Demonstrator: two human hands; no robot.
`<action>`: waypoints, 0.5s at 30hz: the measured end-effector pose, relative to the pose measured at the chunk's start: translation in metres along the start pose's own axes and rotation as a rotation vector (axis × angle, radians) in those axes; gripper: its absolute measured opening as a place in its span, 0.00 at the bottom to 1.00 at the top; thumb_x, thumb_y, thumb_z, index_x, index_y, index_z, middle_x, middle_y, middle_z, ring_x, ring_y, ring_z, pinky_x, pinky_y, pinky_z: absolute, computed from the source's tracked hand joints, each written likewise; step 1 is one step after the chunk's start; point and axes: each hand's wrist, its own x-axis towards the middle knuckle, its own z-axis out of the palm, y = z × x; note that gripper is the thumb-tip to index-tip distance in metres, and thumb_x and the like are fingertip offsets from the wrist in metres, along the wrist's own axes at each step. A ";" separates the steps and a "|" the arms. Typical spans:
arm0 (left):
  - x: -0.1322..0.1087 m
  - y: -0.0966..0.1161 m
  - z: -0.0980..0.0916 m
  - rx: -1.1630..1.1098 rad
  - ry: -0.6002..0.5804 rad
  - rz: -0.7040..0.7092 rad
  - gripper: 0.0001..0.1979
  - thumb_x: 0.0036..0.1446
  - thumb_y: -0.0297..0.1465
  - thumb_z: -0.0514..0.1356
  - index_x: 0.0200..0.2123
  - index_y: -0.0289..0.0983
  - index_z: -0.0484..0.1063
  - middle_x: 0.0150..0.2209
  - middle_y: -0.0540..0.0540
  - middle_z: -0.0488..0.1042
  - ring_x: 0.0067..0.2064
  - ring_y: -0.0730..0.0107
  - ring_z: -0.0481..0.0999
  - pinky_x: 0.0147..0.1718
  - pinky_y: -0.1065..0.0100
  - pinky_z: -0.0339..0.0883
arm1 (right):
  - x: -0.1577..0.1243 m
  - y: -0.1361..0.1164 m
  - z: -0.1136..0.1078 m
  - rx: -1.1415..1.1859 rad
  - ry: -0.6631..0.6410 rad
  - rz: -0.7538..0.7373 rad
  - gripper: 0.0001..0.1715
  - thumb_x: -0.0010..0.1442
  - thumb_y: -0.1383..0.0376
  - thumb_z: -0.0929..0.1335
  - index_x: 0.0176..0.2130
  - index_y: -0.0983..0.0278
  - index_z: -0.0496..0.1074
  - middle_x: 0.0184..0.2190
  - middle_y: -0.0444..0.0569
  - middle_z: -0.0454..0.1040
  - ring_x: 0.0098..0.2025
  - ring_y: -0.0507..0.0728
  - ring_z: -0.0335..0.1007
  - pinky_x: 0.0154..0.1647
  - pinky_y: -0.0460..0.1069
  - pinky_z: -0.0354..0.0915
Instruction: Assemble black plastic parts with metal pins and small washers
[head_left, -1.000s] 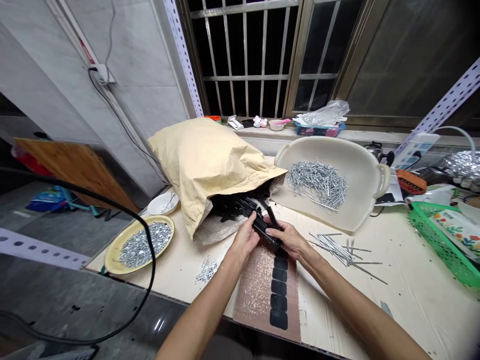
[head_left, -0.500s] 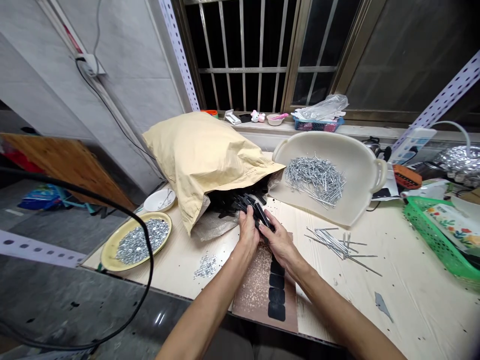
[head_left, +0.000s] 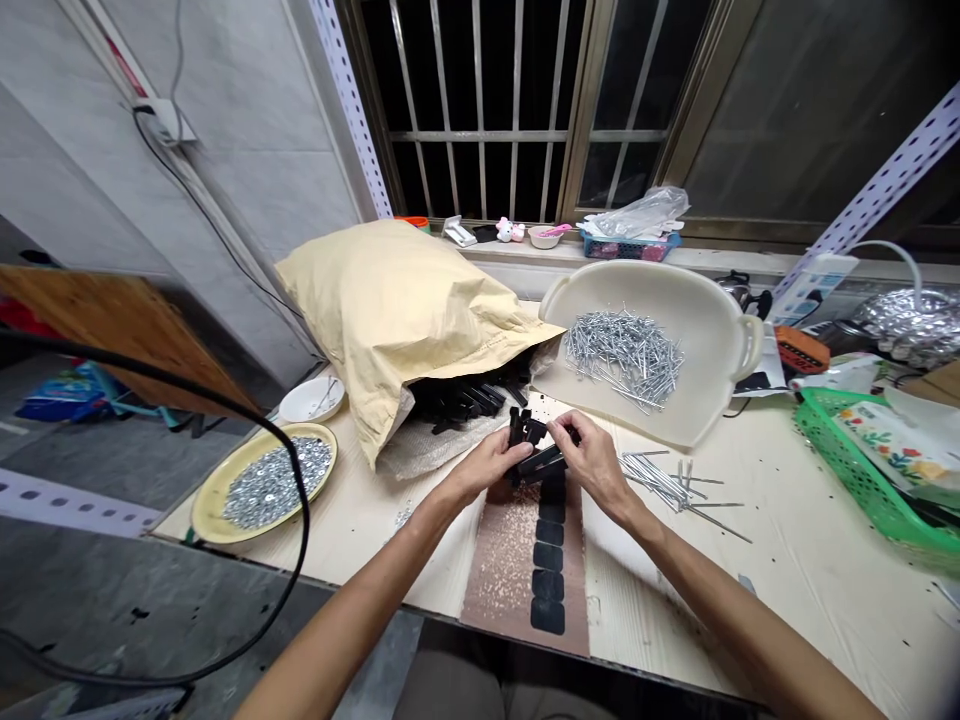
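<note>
My left hand (head_left: pixel 491 462) is closed round several black plastic pieces (head_left: pixel 531 430), just in front of the open paper sack (head_left: pixel 405 300). Thumb and fingers of my right hand (head_left: pixel 589 455) grip one end of a long black piece (head_left: pixel 541 462) from the same bunch. More black strips (head_left: pixel 465 398) spill from the sack's mouth. Under my hands lies a brown board (head_left: pixel 495 580) with a column of black rounded squares (head_left: pixel 548 585) along its right side. Where each piece in the bunch ends is hard to make out.
A cream basin (head_left: pixel 712 340) of metal pins stands behind on the right, with loose rods (head_left: pixel 667 480) before it. Left are a yellow plate (head_left: pixel 217 520) of small metal parts and a white bowl (head_left: pixel 300 402). A green basket (head_left: pixel 847 470) is far right. A black cable (head_left: pixel 304 520) loops at left.
My hands have drawn back from the sack's mouth with the black pieces. They have moved apart, and my right hand now pinches one piece's end. The view has shifted slightly.
</note>
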 end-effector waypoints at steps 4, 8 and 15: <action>-0.011 0.000 0.015 -0.486 -0.137 -0.265 0.20 0.46 0.38 0.67 0.41 0.33 0.73 0.35 0.36 0.77 0.35 0.56 0.79 0.35 0.60 0.71 | 0.000 -0.012 -0.001 -0.014 0.062 -0.136 0.09 0.61 0.59 0.61 0.35 0.61 0.67 0.31 0.47 0.70 0.34 0.54 0.66 0.38 0.48 0.61; -0.027 -0.006 0.022 -0.632 -0.188 -0.387 0.24 0.41 0.36 0.70 0.43 0.35 0.71 0.33 0.39 0.77 0.36 0.53 0.79 0.35 0.58 0.72 | -0.010 -0.014 0.012 0.035 0.024 -0.234 0.12 0.62 0.63 0.59 0.44 0.60 0.66 0.38 0.49 0.70 0.41 0.56 0.67 0.44 0.50 0.63; -0.042 -0.016 0.029 -0.581 -0.114 -0.513 0.12 0.37 0.30 0.71 0.28 0.37 0.75 0.25 0.44 0.75 0.26 0.64 0.75 0.29 0.63 0.71 | -0.029 -0.023 0.013 0.060 -0.134 -0.235 0.18 0.65 0.59 0.58 0.52 0.55 0.66 0.45 0.49 0.69 0.49 0.58 0.64 0.52 0.52 0.59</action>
